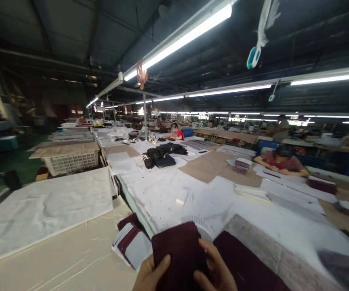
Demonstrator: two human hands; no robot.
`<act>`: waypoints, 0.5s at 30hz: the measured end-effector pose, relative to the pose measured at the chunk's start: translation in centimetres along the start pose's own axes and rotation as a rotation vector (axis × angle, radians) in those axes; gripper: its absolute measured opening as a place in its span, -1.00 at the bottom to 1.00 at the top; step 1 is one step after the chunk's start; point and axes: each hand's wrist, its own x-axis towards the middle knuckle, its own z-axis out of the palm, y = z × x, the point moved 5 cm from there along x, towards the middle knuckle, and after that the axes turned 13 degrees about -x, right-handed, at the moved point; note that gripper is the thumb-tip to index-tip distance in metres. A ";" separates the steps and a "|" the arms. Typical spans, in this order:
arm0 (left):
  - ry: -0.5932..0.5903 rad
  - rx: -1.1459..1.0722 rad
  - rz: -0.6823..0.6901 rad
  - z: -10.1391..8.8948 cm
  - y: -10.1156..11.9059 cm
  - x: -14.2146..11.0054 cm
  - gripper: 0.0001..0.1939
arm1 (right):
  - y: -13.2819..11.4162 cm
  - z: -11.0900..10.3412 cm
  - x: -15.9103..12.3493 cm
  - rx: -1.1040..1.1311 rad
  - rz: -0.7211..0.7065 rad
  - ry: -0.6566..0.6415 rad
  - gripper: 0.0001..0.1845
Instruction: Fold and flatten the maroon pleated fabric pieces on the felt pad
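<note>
A dark maroon fabric piece [177, 250], roughly rectangular with rounded upper corners, is held up at the bottom middle. My left hand [153, 273] grips its left side, thumb lying across the front. At its right edge is my right hand [215, 268], with the fingers and thumb curled against the cloth. Whether it is one layer or several cannot be made out. Just left lies a small stack of maroon pieces and white paper [135, 242]. Another flat maroon fabric [247, 262] lies on the table to the right, partly behind my right hand.
White sheeting covers the long table [165, 202], with a small white block [182, 196] on it. Dark garments [162, 155] lie farther back. A co-worker [283, 159] leans over the right side beside maroon stacks. A white basket [73, 161] stands left. Blue-and-white switches [253, 57] hang overhead.
</note>
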 end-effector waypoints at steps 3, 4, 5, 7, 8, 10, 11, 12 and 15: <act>-0.034 -0.028 0.055 3.2 2.1 -0.9 -0.71 | -3.1 0.1 0.5 0.071 0.102 -0.097 -0.41; -0.032 -0.018 0.072 3.9 2.6 -1.0 -0.73 | -3.9 -0.1 0.8 0.066 0.144 -0.116 -0.41; -0.035 -0.006 0.082 4.4 3.0 -1.1 -0.74 | -4.8 -0.3 1.2 0.048 0.153 -0.126 -0.45; -0.033 0.018 0.099 4.8 3.5 -1.2 -0.75 | -6.2 -0.4 1.7 0.025 0.135 -0.157 -0.56; -0.031 0.027 0.107 4.9 3.7 -1.3 -0.75 | -6.7 -0.4 1.8 0.027 0.119 -0.171 -0.62; -0.030 0.045 0.125 4.8 3.7 -1.3 -0.75 | -7.0 -0.2 1.8 0.029 0.102 -0.185 -0.68; -0.033 0.052 0.135 4.8 3.7 -1.3 -0.75 | -6.9 0.0 1.7 0.014 0.102 -0.181 -0.68; -0.040 0.058 0.142 4.8 3.7 -1.3 -0.75 | -6.6 0.2 1.6 -0.012 0.110 -0.171 -0.68; -0.055 0.061 0.169 4.9 3.6 -1.4 -0.76 | -5.3 0.3 1.3 -0.058 0.177 -0.115 -0.61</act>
